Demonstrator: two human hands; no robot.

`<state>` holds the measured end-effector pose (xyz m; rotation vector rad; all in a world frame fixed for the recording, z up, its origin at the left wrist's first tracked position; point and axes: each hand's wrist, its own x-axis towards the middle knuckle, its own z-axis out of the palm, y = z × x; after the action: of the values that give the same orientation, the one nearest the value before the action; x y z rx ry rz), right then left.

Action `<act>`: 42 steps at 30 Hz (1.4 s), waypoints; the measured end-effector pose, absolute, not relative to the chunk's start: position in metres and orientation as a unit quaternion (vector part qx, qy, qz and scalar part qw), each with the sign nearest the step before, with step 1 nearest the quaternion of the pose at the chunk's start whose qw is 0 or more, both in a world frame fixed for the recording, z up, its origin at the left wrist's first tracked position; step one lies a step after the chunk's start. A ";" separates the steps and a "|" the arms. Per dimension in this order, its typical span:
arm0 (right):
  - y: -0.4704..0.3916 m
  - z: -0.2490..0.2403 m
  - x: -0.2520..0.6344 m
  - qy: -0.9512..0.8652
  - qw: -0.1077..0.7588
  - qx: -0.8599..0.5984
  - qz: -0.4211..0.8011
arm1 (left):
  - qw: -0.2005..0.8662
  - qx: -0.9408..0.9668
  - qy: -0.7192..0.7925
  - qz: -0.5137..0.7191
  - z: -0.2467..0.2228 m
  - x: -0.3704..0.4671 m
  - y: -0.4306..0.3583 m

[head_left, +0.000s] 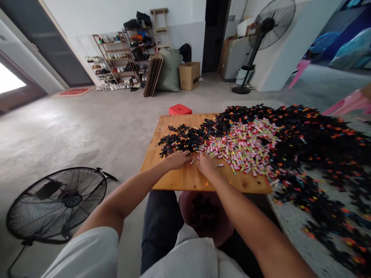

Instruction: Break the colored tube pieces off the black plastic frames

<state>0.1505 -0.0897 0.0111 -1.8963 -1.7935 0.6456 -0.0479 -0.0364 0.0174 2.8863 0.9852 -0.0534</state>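
Observation:
My left hand reaches to the front edge of a pile of small black plastic pieces with orange tips. Its fingers are bent together at the pieces; what they pinch is too small to make out. Close beside it, my right hand is closed at the near left edge of a heap of small pink-and-white tubes. The back of that hand hides most of its fingers. Between the hands a small tube shows. One loose tube lies to the right on the wooden board.
More black pieces spread over the grey surface at right. A pink tub holding dark pieces stands between my legs, under the board. A floor fan is at left, a red stool behind the board, a standing fan farther back.

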 end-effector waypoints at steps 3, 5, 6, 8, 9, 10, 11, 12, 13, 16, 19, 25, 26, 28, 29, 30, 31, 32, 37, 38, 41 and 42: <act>-0.094 0.004 0.156 -0.633 0.248 -0.689 0.250 | 0.005 0.949 0.313 -0.032 0.016 -0.048 -0.029; -0.100 -0.002 0.165 -0.618 0.275 -0.687 0.267 | -0.004 0.953 0.301 -0.030 0.018 -0.048 -0.023; -0.104 -0.005 0.170 -0.609 0.291 -0.683 0.278 | -0.006 0.954 0.298 -0.021 0.019 -0.048 -0.021; -0.114 -0.009 0.180 -0.591 0.325 -0.671 0.308 | -0.005 0.955 0.297 0.017 0.022 -0.048 -0.020; -0.119 -0.010 0.185 -0.584 0.338 -0.664 0.322 | -0.002 0.954 0.295 0.044 0.023 -0.048 -0.022; -0.125 -0.011 0.188 -0.574 0.354 -0.654 0.342 | 0.005 0.954 0.290 0.076 0.024 -0.047 -0.025; -0.131 -0.010 0.190 -0.558 0.377 -0.639 0.371 | 0.017 0.953 0.283 0.108 0.025 -0.044 -0.029; -0.136 -0.008 0.192 -0.535 0.407 -0.617 0.409 | 0.034 0.950 0.277 0.138 0.025 -0.041 -0.034; -0.142 -0.006 0.192 -0.507 0.441 -0.590 0.449 | 0.057 0.947 0.273 0.162 0.026 -0.037 -0.041; -0.155 0.001 0.191 -0.424 0.521 -0.513 0.534 | 0.139 0.926 0.285 0.203 0.029 -0.024 -0.063; -0.163 0.005 0.189 -0.412 0.531 -0.503 0.544 | 0.202 0.909 0.298 0.213 0.037 -0.016 -0.081; -0.169 0.006 0.193 -0.370 0.551 -0.491 0.565 | 0.251 0.904 0.287 0.194 0.049 -0.014 -0.092; -0.170 0.007 0.193 -0.363 0.552 -0.488 0.570 | 0.250 0.903 0.290 0.194 0.049 -0.014 -0.092; -0.171 0.009 0.194 -0.363 0.554 -0.484 0.572 | 0.242 0.904 0.294 0.192 0.049 -0.014 -0.093; -0.172 0.010 0.194 -0.368 0.553 -0.485 0.569 | 0.235 0.907 0.295 0.188 0.049 -0.014 -0.094; -0.173 0.010 0.195 -0.375 0.552 -0.486 0.564 | 0.225 0.910 0.295 0.183 0.049 -0.013 -0.095; -0.174 0.011 0.196 -0.384 0.550 -0.490 0.557 | 0.216 0.914 0.296 0.177 0.050 -0.013 -0.096; -0.175 0.011 0.197 -0.395 0.547 -0.495 0.548 | 0.207 0.916 0.298 0.170 0.051 -0.013 -0.097; -0.179 0.010 0.203 -0.474 0.498 -0.521 0.506 | 0.206 0.915 0.313 0.152 0.054 -0.012 -0.101; -0.179 0.010 0.203 -0.482 0.486 -0.528 0.504 | 0.210 0.912 0.318 0.153 0.054 -0.011 -0.103; -0.181 0.011 0.208 -0.492 0.457 -0.535 0.513 | 0.242 0.892 0.344 0.166 0.051 -0.008 -0.115; -0.182 0.011 0.210 -0.498 0.441 -0.533 0.523 | 0.259 0.883 0.352 0.169 0.049 -0.007 -0.121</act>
<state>0.2098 -0.1821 0.0106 -1.3244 -1.2355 1.2978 -0.0073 -0.1213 0.0493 2.3948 0.9541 0.4589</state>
